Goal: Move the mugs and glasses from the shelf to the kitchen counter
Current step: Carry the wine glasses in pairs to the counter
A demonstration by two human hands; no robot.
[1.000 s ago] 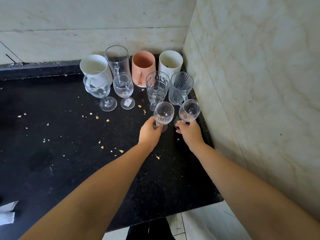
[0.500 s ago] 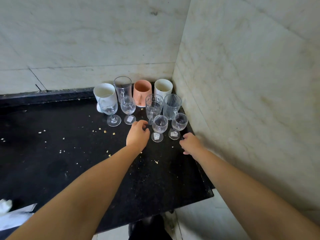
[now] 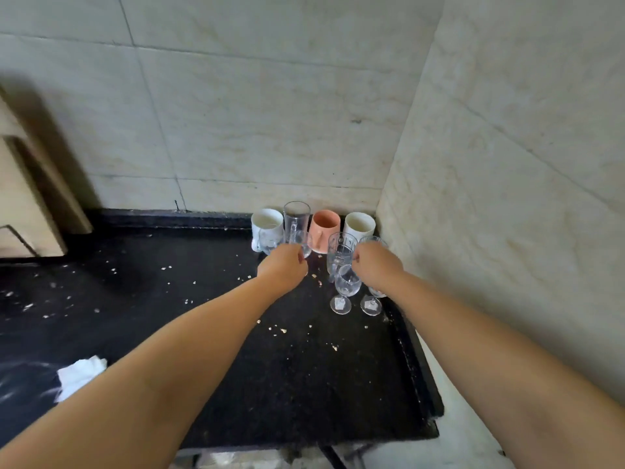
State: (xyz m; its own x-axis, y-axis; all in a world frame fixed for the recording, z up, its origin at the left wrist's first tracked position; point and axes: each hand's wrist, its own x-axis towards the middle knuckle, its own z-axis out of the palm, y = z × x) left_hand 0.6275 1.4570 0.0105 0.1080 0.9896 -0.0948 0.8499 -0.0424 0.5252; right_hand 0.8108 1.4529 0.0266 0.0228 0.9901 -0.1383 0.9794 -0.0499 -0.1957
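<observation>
Paper scrap [image 3: 79, 375] is seen at 8 o'clock on the black counter [image 3: 203, 367], with crumbs scattered around. Glassware is clustered at 1 o'clock in the wall corner, all upright: white mug [image 3: 266, 222], tall glass [image 3: 296, 216], pink mug [image 3: 324, 228], second white mug [image 3: 359, 225] in the back row. Left hand [image 3: 283, 271] is curled at the small stem glass [image 3: 306, 243] just beyond its knuckles; a clamp cannot be told. Right hand [image 3: 377, 265] is curled among the cut glass [image 3: 340, 247] and ribbed glass [image 3: 372, 239]; what is gripped is hidden. Two wine glasses [image 3: 347, 286] stand just at 6 o'clock of the right hand, under the wrist, and are likely to be knocked on withdrawal. Stems are vertical, so a straight lift is called for.
</observation>
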